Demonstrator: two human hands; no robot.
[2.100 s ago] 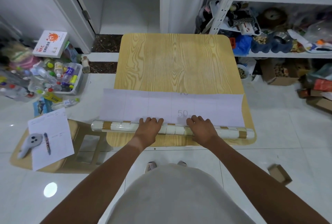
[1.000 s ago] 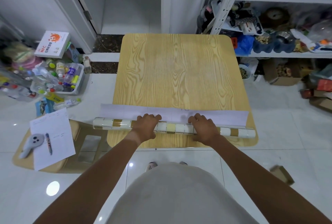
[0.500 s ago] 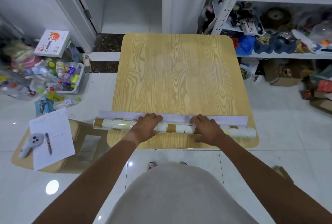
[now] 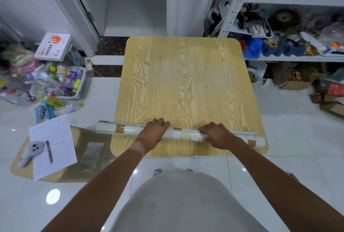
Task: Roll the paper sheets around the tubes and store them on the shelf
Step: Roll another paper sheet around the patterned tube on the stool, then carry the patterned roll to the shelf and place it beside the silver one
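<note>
A long paper roll (image 4: 183, 135) with a white, cream and tan tile pattern lies across the near edge of the wooden table (image 4: 184, 83), its left end overhanging the table. Only a thin white strip of loose sheet shows at its far right side. My left hand (image 4: 153, 132) rests on top of the roll left of centre, fingers curled over it. My right hand (image 4: 216, 136) presses on the roll right of centre. The white metal shelf (image 4: 290, 57) stands at the right, crowded with objects.
A low wooden stool (image 4: 55, 157) at the left carries a paper sheet, a pen and a grey controller. A bin of plastic bottles (image 4: 61, 84) and a white box sit on the floor further left. Cardboard boxes lie under the shelf at right.
The flat sheet that lay spread on the table has been wound onto the roll. Both hands stayed on top of it near the table's front edge.
</note>
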